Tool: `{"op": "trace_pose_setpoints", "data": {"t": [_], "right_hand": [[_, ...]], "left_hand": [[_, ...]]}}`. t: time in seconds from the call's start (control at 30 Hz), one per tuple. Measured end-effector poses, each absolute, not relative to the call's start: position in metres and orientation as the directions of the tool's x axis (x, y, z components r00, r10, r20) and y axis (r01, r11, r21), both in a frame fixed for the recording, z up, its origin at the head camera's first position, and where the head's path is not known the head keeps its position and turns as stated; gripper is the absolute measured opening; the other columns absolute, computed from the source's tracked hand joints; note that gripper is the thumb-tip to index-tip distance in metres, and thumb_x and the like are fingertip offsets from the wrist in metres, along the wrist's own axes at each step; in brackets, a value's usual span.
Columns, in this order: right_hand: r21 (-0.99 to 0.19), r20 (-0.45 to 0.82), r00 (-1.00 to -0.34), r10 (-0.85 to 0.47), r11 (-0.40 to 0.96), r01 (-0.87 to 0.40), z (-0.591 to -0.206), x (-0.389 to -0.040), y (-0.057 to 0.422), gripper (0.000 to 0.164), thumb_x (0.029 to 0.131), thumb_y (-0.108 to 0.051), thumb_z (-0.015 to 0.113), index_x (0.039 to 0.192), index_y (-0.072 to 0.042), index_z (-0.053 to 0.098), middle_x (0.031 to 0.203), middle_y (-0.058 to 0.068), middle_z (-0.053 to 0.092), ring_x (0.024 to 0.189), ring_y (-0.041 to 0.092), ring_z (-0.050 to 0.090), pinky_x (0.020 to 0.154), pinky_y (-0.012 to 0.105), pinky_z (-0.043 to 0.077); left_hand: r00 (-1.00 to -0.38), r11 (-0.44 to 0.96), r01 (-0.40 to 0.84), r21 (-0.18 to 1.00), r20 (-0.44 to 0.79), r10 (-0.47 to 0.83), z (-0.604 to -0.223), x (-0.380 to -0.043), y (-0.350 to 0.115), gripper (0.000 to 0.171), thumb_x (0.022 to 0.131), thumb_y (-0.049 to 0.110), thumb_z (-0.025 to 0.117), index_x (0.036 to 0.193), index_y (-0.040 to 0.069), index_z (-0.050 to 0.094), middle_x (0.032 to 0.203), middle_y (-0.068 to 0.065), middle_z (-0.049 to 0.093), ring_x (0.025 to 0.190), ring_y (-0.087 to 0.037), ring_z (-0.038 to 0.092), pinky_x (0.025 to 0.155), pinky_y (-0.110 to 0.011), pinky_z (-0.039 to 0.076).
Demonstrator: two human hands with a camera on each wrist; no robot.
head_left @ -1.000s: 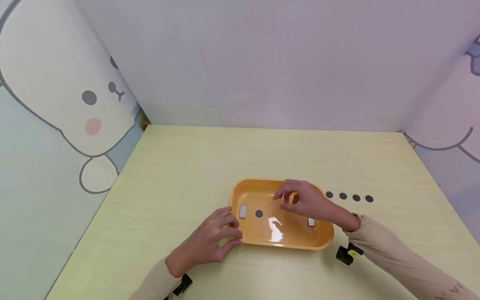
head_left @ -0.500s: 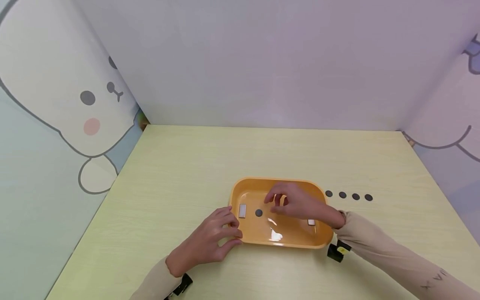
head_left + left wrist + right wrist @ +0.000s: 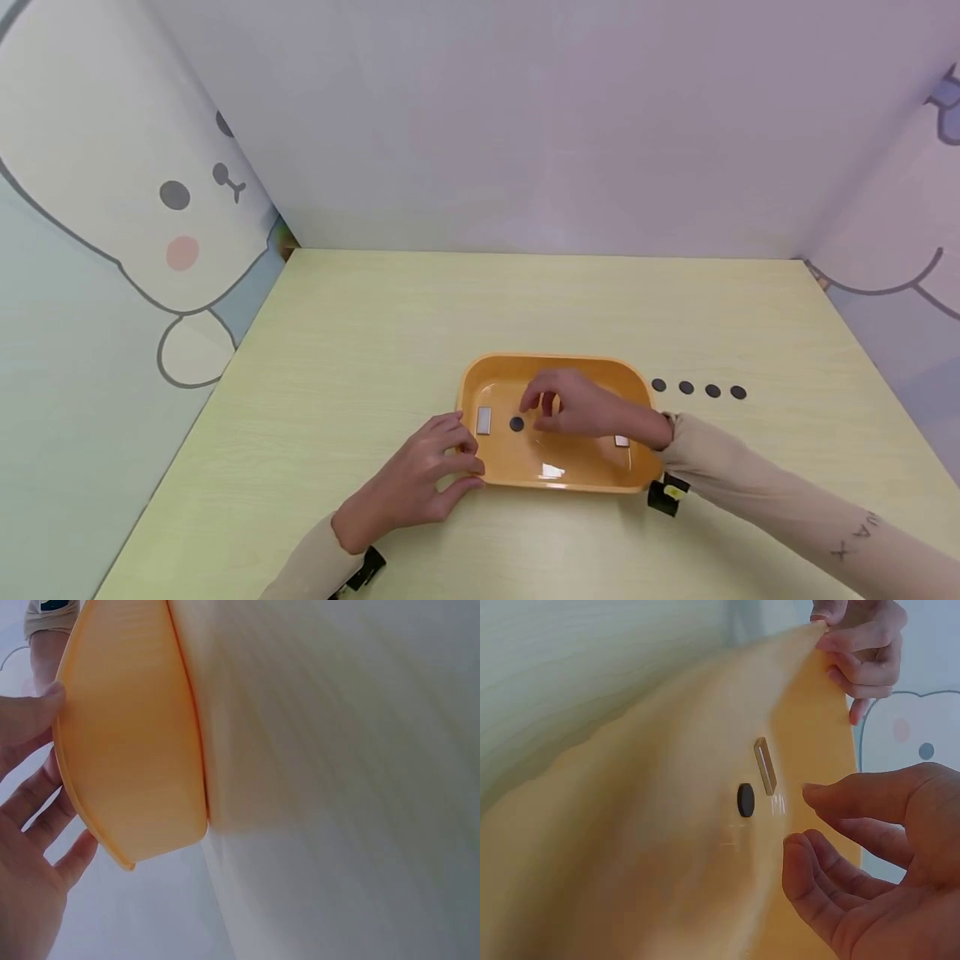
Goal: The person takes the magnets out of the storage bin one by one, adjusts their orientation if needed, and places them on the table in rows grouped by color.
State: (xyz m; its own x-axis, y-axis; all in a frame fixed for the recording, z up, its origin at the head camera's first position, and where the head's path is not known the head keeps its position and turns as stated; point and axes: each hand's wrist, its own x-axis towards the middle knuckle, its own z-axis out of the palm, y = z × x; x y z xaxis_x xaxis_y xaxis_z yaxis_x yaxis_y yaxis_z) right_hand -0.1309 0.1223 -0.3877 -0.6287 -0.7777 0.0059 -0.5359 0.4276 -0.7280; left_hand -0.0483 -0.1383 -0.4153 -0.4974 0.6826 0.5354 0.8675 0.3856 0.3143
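Note:
An orange tray [image 3: 585, 483] stands on the table. My left hand [image 3: 420, 477] grips its left front corner; in the left wrist view the thumb [image 3: 34, 716] and fingertips touch the rim. Inside the tray lie a small black disc [image 3: 517, 424] and a silver rectangular block [image 3: 483, 421] to its left. A second silver block [image 3: 622, 442], at the right end, is partly covered by my right forearm. Over the tray, just right of the disc, hovers my right hand [image 3: 573, 406]. Its fingers are loosely bent, with a gap between thumb [image 3: 855, 796] and fingertips and nothing held.
Several black discs [image 3: 699, 389] lie in a row on the table to the right of the tray. Walls with cartoon drawings [image 3: 180, 200] rise at both sides, and a plain wall [image 3: 525, 125] stands at the back. A black device is strapped at each wrist.
My right hand has moved left inside the tray, from near its middle to beside the black disc. The left hand stays at the corner, and the tray's contents have not shifted visibly.

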Motion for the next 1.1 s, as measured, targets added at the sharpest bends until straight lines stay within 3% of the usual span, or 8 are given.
{"op": "trace_pose_setpoints", "data": {"t": [0.27, 0.67, 1.1], "right_hand": [[-0.68, -0.023, -0.584, -0.811, 0.441, -0.586, -0.381, -0.139, 0.115, 0.015, 0.079, 0.001, 0.07, 0.094, -0.004, 0.068, 0.09, 0.005, 0.063, 0.074, 0.014, 0.059, 0.069, 0.035, 0.055], [-0.655, -0.034, -0.488, -0.872, 0.388, -0.648, -0.389, -0.154, 0.1, 0.016, 0.077, 0.004, 0.07, 0.092, -0.002, 0.069, 0.087, 0.007, 0.065, 0.071, 0.022, 0.059, 0.064, 0.021, 0.05], [-0.686, -0.081, -0.373, -0.924, 0.323, -0.652, -0.408, -0.171, 0.085, 0.018, 0.072, 0.012, 0.068, 0.081, -0.004, 0.069, 0.074, 0.002, 0.062, 0.062, 0.014, 0.052, 0.054, 0.018, 0.043]], "left_hand": [[-0.507, 0.399, 0.862, 0.313, 0.522, 0.686, -0.417, -0.048, -0.14, 0.008, 0.078, 0.018, 0.076, 0.079, 0.019, 0.069, 0.086, 0.006, 0.055, 0.086, -0.01, 0.054, 0.103, -0.046, 0.04], [-0.496, 0.385, 0.868, 0.313, 0.529, 0.689, -0.418, -0.049, -0.139, 0.006, 0.081, 0.019, 0.074, 0.078, 0.017, 0.069, 0.086, 0.006, 0.056, 0.088, -0.01, 0.055, 0.104, -0.046, 0.039], [-0.494, 0.38, 0.869, 0.316, 0.536, 0.684, -0.417, -0.049, -0.139, 0.007, 0.082, 0.02, 0.073, 0.078, 0.017, 0.069, 0.085, 0.006, 0.055, 0.084, -0.009, 0.054, 0.104, -0.046, 0.039]]}}
